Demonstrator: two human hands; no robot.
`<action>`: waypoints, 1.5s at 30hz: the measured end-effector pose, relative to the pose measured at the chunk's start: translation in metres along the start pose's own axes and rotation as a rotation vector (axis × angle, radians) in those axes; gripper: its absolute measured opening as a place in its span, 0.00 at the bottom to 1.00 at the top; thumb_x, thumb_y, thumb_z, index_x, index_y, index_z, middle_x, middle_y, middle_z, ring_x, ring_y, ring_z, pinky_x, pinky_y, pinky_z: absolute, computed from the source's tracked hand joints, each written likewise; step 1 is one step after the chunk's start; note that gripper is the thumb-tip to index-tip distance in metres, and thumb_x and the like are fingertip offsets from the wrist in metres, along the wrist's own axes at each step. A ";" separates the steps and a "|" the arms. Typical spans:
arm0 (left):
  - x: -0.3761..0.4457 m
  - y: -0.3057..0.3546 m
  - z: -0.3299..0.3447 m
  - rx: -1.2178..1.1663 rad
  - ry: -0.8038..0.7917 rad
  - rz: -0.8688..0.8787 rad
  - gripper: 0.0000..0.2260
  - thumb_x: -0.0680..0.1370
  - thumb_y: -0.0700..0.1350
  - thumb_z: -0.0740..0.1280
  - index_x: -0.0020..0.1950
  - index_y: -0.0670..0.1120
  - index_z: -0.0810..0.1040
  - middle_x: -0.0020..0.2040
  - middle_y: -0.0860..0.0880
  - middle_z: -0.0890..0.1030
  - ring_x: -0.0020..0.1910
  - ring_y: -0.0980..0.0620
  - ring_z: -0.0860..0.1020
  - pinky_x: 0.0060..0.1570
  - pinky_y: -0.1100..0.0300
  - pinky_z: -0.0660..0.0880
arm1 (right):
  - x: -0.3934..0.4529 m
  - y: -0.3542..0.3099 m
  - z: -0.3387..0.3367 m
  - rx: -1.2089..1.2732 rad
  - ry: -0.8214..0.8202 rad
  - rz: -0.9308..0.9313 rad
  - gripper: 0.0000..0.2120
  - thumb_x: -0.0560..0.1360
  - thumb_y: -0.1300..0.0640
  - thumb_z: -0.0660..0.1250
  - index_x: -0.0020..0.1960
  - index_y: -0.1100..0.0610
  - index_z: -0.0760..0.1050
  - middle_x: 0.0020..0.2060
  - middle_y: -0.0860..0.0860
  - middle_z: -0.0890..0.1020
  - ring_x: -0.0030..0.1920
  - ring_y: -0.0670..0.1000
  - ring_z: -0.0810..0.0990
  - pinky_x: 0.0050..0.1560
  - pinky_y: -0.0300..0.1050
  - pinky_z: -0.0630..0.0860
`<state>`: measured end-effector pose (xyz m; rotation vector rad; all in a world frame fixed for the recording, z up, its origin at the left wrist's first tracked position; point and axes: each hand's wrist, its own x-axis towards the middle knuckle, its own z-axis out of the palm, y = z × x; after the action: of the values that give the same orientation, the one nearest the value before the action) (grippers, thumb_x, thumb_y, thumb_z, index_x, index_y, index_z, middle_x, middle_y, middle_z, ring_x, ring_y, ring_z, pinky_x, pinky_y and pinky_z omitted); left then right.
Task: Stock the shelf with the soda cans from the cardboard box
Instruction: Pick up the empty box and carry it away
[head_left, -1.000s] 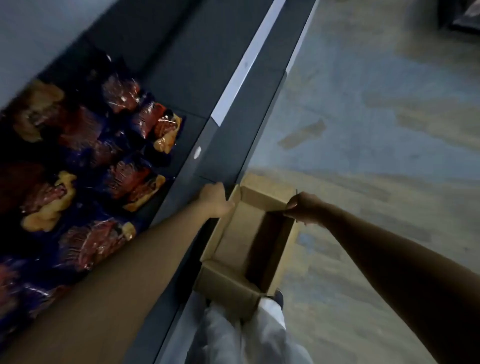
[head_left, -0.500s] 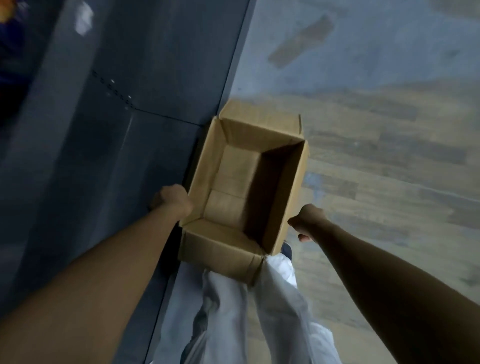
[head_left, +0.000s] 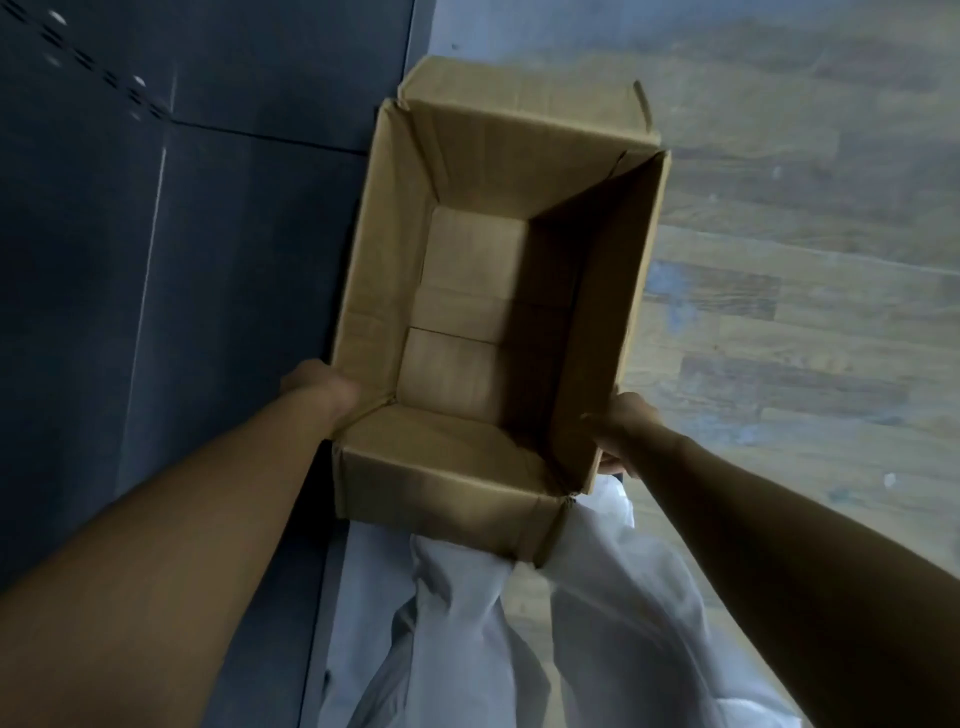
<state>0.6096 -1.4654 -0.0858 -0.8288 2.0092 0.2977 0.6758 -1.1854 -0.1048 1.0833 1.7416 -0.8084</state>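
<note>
The cardboard box (head_left: 498, 291) is held up in front of the person, between both hands, over the line where the dark shelf unit (head_left: 156, 234) meets the wood-look floor (head_left: 805, 260). Its top is open and its inside shows only bare cardboard, with the seam of the bottom flaps running across the middle.

The left hand (head_left: 322, 387) is at the box's left wall, close to the near left corner, its fingers curled against the outside of the cardboard and gripping it. The right hand (head_left: 621, 431) is at the right wall by the near right corner; the thumb side lies along the top rim and the fingers wrap down the outside, so it grips the box too. Both hands sit at the near end, and most of the box reaches out beyond them.

The box is longer than it is wide. Its long axis runs away from the person, roughly along the front edge of the shelf unit, with the far end leaning a little to the right. The mouth faces up toward the head camera. The near short flap is folded outward and down, just above the person's white trousers (head_left: 467, 649). The far flap stands up and tips away. The right wall is in shadow; the left wall and the box floor catch the light.

The left wall of the box overlaps the shelf unit's edge; the right wall hangs over the floor.
</note>
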 end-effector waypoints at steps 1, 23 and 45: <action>0.007 0.000 0.001 -0.010 -0.006 -0.012 0.18 0.80 0.44 0.62 0.67 0.37 0.70 0.60 0.38 0.75 0.52 0.42 0.76 0.45 0.56 0.73 | 0.003 0.000 -0.001 0.009 -0.004 0.016 0.06 0.79 0.61 0.62 0.46 0.63 0.73 0.41 0.61 0.80 0.40 0.59 0.84 0.42 0.53 0.83; -0.133 0.061 -0.106 0.025 -0.018 0.168 0.08 0.79 0.38 0.61 0.54 0.37 0.77 0.50 0.39 0.79 0.49 0.42 0.80 0.49 0.48 0.80 | -0.147 -0.005 -0.138 0.288 0.029 -0.001 0.05 0.78 0.67 0.60 0.51 0.65 0.73 0.43 0.62 0.80 0.37 0.57 0.81 0.32 0.50 0.80; -0.489 0.312 -0.151 0.465 -0.018 0.655 0.16 0.82 0.42 0.58 0.64 0.32 0.70 0.59 0.31 0.77 0.55 0.34 0.79 0.55 0.38 0.75 | -0.406 0.160 -0.425 0.741 0.214 -0.060 0.07 0.79 0.66 0.54 0.46 0.65 0.70 0.38 0.60 0.76 0.33 0.57 0.77 0.24 0.48 0.78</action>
<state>0.4788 -1.0951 0.3670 0.1337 2.1630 0.1844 0.7579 -0.8881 0.4206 1.6497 1.6826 -1.4870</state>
